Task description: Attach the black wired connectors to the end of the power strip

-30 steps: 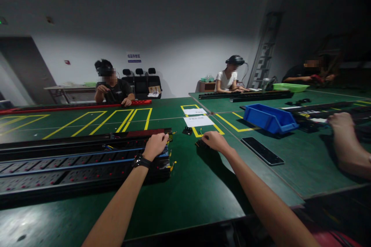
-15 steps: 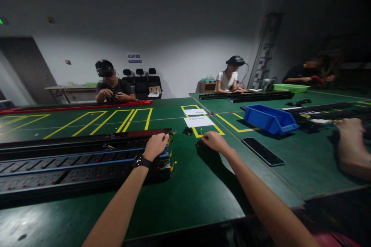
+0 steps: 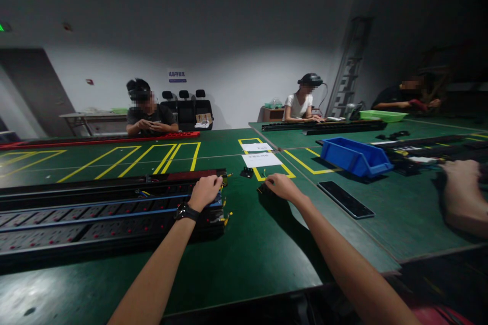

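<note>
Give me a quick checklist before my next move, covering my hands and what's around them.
1. Left hand at the end of the black strips: ok, it rests there.
2. Right hand gripping the small black part beneath it: cannot tell; the fingers cover most of it.
3. Loose black piece clear of both hands: ok, it lies on the table between them, a little farther off.
4. Yellow connectors tucked inside the strip ends: not ok, they stick out.
5. Phone clear of the right forearm: ok, it lies apart, to the right.
6. Contents of the blue bin: cannot tell; its near wall hides the bottom.
</note>
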The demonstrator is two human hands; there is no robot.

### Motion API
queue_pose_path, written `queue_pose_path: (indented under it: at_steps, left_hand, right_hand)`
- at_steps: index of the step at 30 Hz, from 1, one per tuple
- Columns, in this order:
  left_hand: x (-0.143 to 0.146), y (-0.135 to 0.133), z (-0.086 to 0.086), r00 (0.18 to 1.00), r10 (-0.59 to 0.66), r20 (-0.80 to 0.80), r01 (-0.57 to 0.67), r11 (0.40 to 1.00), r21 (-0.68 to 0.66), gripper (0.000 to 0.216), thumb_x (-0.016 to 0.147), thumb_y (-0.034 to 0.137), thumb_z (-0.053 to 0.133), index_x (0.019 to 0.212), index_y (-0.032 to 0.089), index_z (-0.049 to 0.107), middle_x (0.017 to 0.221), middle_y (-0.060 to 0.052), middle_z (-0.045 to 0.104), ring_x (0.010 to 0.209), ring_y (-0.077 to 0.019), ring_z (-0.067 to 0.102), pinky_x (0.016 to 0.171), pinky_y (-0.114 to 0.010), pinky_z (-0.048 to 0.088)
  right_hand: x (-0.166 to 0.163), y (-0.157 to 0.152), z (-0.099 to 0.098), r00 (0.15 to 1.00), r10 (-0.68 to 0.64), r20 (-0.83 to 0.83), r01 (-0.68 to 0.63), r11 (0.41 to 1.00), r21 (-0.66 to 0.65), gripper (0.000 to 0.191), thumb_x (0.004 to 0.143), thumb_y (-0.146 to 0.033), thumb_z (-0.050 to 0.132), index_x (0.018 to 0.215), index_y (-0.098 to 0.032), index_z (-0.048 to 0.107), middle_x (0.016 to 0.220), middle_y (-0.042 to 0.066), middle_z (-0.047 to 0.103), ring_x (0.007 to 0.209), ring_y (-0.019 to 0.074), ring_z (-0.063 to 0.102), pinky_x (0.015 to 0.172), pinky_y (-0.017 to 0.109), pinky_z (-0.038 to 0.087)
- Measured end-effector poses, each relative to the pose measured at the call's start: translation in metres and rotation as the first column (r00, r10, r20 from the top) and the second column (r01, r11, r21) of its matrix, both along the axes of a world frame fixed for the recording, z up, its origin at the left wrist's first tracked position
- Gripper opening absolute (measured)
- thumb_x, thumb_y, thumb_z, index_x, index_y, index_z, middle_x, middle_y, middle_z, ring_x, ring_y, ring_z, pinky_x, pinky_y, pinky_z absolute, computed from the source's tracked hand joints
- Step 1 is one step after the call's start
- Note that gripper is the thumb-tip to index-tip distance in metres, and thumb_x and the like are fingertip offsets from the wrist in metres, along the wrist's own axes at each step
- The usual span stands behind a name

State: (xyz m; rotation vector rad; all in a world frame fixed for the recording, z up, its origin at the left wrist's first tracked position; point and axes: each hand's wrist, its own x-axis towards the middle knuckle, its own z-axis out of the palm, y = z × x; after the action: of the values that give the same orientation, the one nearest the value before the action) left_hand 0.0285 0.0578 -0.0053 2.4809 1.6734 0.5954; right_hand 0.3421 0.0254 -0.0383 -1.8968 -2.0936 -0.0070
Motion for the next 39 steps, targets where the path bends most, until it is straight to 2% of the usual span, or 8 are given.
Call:
queue_pose_path:
  at_steps: [10, 17, 23, 29, 32, 36, 39]
  left_hand:
    - [-0.001, 0.0, 0.0, 0.999, -0.001, 0.041, 0.001, 1.0, -0.013, 0.041, 0.103, 0.049, 0.039, 0.093, 0.021, 0.067, 0.094, -0.01, 0.076, 0.086, -0.0243, 0.07, 0.071, -0.028, 0.044]
    - [0.0, -0.002, 0.003, 0.992, -0.008, 0.122, 0.007, 1.0, 0.011, 0.024, 0.1, 0.036, 0.047, 0.101, 0.022, 0.067, 0.099, -0.008, 0.076, 0.089, -0.0212, 0.07, 0.076, -0.027, 0.046]
    - [-0.002, -0.006, 0.019, 0.989, 0.027, 0.144, -0.027, 1.0, -0.002, 0.02, 0.096, 0.037, 0.053, 0.102, 0.025, 0.068, 0.103, -0.006, 0.076, 0.094, -0.0229, 0.07, 0.076, -0.029, 0.048]
    - [-0.015, -0.026, 0.04, 0.977, -0.158, 0.14, 0.165, 0.985, -0.04, 0.02, 0.089, 0.037, 0.06, 0.098, 0.023, 0.07, 0.096, -0.004, 0.077, 0.084, -0.0195, 0.069, 0.07, -0.028, 0.046]
    - [-0.02, -0.04, 0.037, 0.957, -0.248, 0.153, 0.259, 0.964, -0.062, 0.019, 0.086, 0.036, 0.063, 0.098, 0.023, 0.07, 0.094, -0.003, 0.077, 0.08, -0.0178, 0.068, 0.069, -0.027, 0.047]
    - [-0.025, -0.055, 0.026, 0.944, -0.249, 0.217, 0.271, 0.959, -0.077, 0.018, 0.088, 0.038, 0.061, 0.09, 0.022, 0.07, 0.088, -0.003, 0.077, 0.078, -0.018, 0.068, 0.07, -0.028, 0.049]
    - [-0.029, -0.063, 0.022, 0.944, -0.276, 0.178, 0.29, 0.956, -0.053, 0.016, 0.087, 0.037, 0.063, 0.089, 0.022, 0.071, 0.087, -0.002, 0.076, 0.08, -0.0185, 0.068, 0.074, -0.029, 0.05]
  right_hand:
    - [0.001, 0.002, -0.002, 1.0, 0.019, -0.022, -0.019, 1.0, -0.002, 0.028, 0.098, -0.023, 0.05, 0.105, -0.018, 0.077, 0.107, 0.011, 0.076, 0.1, 0.0225, 0.069, 0.08, 0.026, 0.044]
    - [0.0, 0.002, -0.001, 1.0, 0.012, -0.017, -0.012, 1.0, -0.009, 0.029, 0.098, -0.022, 0.05, 0.107, -0.017, 0.077, 0.107, 0.012, 0.076, 0.101, 0.0224, 0.069, 0.083, 0.026, 0.045]
    - [0.002, 0.003, -0.003, 0.999, 0.018, -0.047, -0.019, 1.0, -0.008, 0.03, 0.099, -0.021, 0.049, 0.114, -0.017, 0.075, 0.114, 0.012, 0.075, 0.105, 0.023, 0.069, 0.085, 0.027, 0.046]
    - [0.001, 0.002, -0.003, 0.997, 0.033, -0.071, -0.033, 0.999, -0.002, 0.033, 0.099, -0.021, 0.047, 0.118, -0.015, 0.073, 0.117, 0.014, 0.074, 0.108, 0.0234, 0.067, 0.088, 0.027, 0.045]
    - [0.0, 0.002, -0.003, 0.996, 0.027, -0.09, -0.027, 1.0, 0.002, 0.033, 0.099, -0.02, 0.047, 0.118, -0.013, 0.073, 0.116, 0.015, 0.073, 0.106, 0.0233, 0.067, 0.087, 0.027, 0.045]
    - [-0.001, -0.001, 0.0, 0.995, 0.037, -0.096, -0.038, 0.999, -0.005, 0.033, 0.1, -0.019, 0.047, 0.117, -0.013, 0.074, 0.115, 0.015, 0.072, 0.105, 0.0228, 0.066, 0.087, 0.027, 0.044]
    - [-0.003, -0.004, 0.004, 0.996, 0.037, -0.076, -0.038, 0.999, -0.019, 0.033, 0.102, -0.02, 0.046, 0.118, -0.013, 0.074, 0.114, 0.015, 0.072, 0.106, 0.0217, 0.066, 0.088, 0.026, 0.044]
